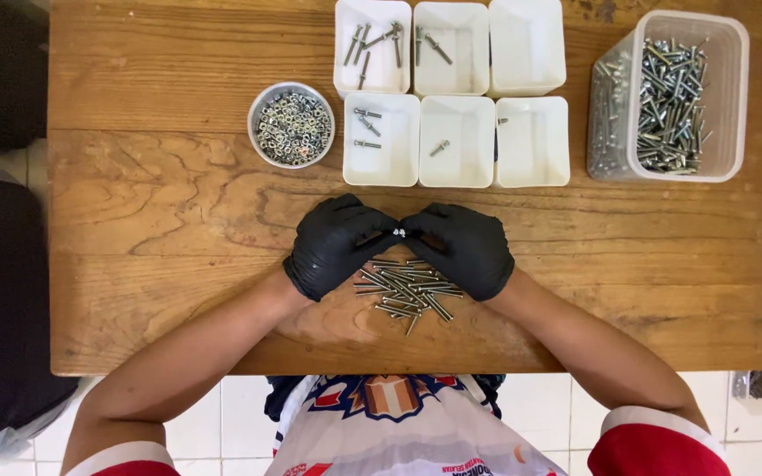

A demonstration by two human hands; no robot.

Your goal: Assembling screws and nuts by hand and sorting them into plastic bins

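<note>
Both hands wear black gloves and meet above a pile of silver bolts point(407, 289) on the wooden table point(152, 203). My left hand point(335, 244) and my right hand point(462, 247) pinch a small bolt with a nut point(399, 233) between their fingertips. Which hand has the bolt and which the nut is too small to tell.
Six white trays point(454, 92) stand at the back, some with a few bolts, two bare. A round bowl of nuts point(292, 124) sits left of them. A clear tub of bolts point(674, 95) is at the back right. Dark objects lie off the table's left edge.
</note>
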